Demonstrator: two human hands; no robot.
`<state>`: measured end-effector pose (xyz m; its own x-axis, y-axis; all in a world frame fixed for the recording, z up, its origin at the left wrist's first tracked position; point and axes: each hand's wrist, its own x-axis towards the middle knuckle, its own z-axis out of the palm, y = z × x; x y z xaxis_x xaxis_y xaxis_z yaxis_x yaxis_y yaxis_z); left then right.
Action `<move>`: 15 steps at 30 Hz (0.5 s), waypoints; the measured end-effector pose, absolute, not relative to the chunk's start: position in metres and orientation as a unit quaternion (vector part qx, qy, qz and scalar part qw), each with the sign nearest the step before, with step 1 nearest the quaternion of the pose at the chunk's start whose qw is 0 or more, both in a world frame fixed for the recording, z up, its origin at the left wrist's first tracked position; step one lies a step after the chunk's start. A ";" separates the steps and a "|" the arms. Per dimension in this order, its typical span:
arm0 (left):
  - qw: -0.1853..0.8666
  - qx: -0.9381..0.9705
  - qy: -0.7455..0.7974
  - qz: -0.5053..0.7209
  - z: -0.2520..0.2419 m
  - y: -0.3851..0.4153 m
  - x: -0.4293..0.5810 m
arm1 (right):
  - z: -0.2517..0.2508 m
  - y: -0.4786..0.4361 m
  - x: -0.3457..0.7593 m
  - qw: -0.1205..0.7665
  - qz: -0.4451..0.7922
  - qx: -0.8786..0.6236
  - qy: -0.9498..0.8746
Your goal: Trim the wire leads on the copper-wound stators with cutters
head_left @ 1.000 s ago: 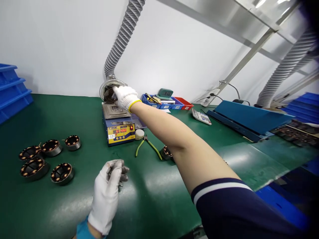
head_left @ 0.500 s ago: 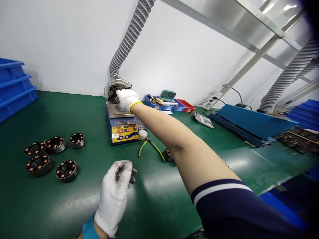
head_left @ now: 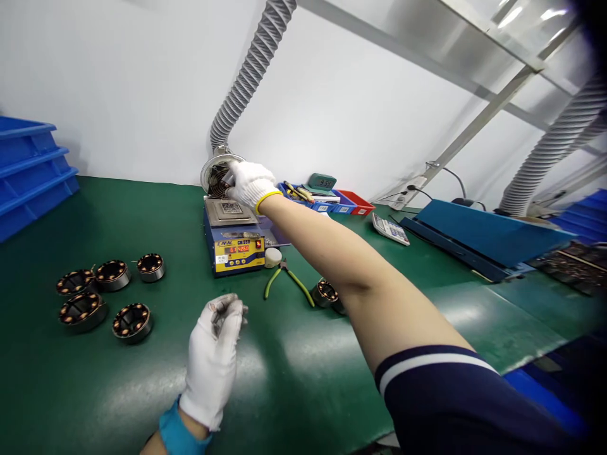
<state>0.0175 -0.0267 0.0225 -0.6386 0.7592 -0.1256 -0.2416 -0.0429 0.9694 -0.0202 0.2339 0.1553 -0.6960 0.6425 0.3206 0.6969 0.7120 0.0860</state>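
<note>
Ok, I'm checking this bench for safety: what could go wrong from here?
The right hand is at the extractor hood, directly over the blue solder pot, whose display is lit; a slip could bring glove or wrist onto its top plate. The bare forearm passes over a stator beside the cutters, and might knock it when drawn back.

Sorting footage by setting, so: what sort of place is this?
Probably a factory bench for motor or electronics assembly. A solder pot with a red digital readout sits by a ribbed fume-extraction hose, copper-wound stators lie on the green mat, and blue parts bins are stacked at the left.
</note>
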 end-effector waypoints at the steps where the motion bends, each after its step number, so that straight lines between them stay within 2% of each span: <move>1: 0.361 0.209 0.587 0.694 0.021 -0.025 0.016 | 0.158 0.230 -0.014 0.156 -0.082 -0.365 -0.914; 3: 0.355 0.195 0.581 0.706 0.017 -0.023 0.014 | 0.156 0.217 0.000 0.188 -0.021 -0.360 -0.914; 6: 0.335 0.190 0.571 0.725 0.009 -0.019 0.013 | 0.136 0.183 0.020 0.192 0.147 -0.362 -0.900; 9: 0.288 0.211 0.567 0.743 0.002 -0.016 0.013 | 0.102 0.136 0.040 0.133 0.312 -0.379 -0.861; 15: 0.249 0.134 0.612 0.739 0.005 -0.012 -0.002 | 0.057 0.072 0.076 0.025 0.516 -0.328 -0.791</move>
<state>-0.0022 -0.0122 0.0053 -0.8405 0.5314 -0.1059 -0.2033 -0.1281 0.9707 0.0756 0.0720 0.0575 -0.7835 0.5448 -0.2989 0.4927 0.2516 -0.8330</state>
